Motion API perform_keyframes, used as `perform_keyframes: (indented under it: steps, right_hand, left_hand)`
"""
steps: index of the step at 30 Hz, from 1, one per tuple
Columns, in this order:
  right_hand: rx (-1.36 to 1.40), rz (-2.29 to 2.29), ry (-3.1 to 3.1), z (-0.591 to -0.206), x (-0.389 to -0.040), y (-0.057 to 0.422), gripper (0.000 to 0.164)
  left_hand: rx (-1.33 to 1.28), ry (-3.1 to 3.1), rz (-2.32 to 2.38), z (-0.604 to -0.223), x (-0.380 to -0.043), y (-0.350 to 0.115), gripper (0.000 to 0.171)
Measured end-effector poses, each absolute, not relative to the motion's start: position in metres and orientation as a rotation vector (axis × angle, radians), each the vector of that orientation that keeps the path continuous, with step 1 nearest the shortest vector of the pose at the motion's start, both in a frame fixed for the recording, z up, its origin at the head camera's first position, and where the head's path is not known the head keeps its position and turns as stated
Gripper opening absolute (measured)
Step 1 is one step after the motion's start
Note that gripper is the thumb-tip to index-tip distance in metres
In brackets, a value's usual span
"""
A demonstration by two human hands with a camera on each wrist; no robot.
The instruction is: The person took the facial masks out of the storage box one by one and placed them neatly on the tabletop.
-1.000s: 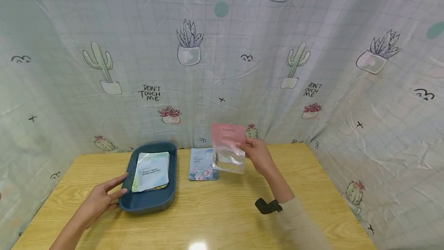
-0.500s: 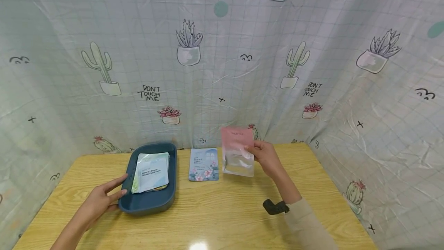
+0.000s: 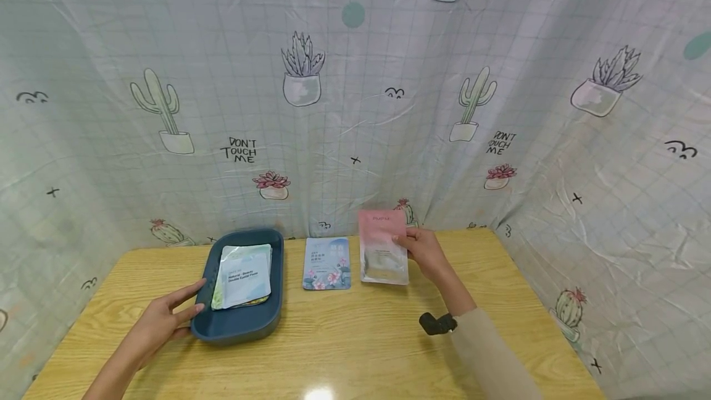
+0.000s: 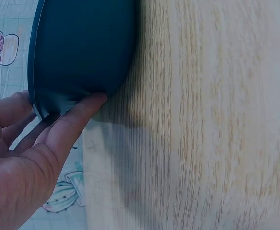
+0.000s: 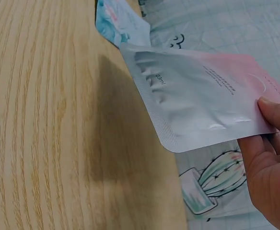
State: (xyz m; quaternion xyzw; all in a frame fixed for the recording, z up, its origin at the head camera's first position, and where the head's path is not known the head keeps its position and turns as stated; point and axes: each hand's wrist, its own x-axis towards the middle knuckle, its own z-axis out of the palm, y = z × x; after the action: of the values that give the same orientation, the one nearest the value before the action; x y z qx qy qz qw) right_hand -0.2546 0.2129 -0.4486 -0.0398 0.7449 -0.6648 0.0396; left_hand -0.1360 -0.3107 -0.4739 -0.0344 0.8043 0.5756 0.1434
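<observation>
My right hand [image 3: 429, 253] pinches the right edge of a pink-and-silver sheet mask packet [image 3: 383, 258] between thumb and fingers. In the right wrist view, the packet [image 5: 192, 96] is tilted, its silver end over the wood and a shadow below. My left hand [image 3: 158, 321] holds the left side of a dark blue tray [image 3: 236, 330], its fingers at the rim and outer wall; the left wrist view shows the tray's outside [image 4: 87, 48] close up. Inside the tray lies a small stack of packets [image 3: 244, 279], a pale blue one on top.
A blue floral packet [image 3: 326, 264] lies flat on the wooden table [image 3: 344, 338], between the tray and the pink packet. Behind the table hangs a cactus-print curtain [image 3: 355, 110], which also runs along both sides.
My right hand has moved the pink packet to the right and slightly down, off the blue floral packet it partly covered. My left hand and the tray have stayed in place.
</observation>
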Motion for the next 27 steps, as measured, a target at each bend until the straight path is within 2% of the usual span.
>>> perform_keyframes:
  steps: [16,27]
  right_hand:
    - [-0.023,-1.818,2.508,-0.482,-0.277,0.219,0.027]
    - [-0.027,-1.591,2.595,-0.492,-0.287,0.218,0.029]
  left_hand:
    - [-0.123,2.315,1.649,-0.471,-0.138,-0.311,0.074]
    - [-0.097,2.337,1.645,-0.472,-0.138,-0.310,0.072]
